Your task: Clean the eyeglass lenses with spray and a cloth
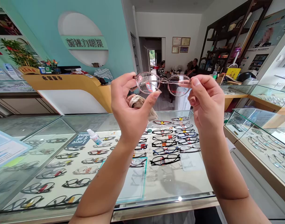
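Observation:
A pair of eyeglasses with thin round frames and clear lenses is held up above the glass counter, between both hands. My left hand is closed on the left end of the frame, and a crumpled beige cloth is bunched in the same hand. At the right end, the thumb and fingers of my right hand pinch the frame near its hinge. Red print shows on the right lens. Fingers partly hide the temples.
Rows of eyeglasses lie in the glass display counter below. A white spray bottle stands on the left part. Another display case is at right. Two people sit in the background, near a doorway.

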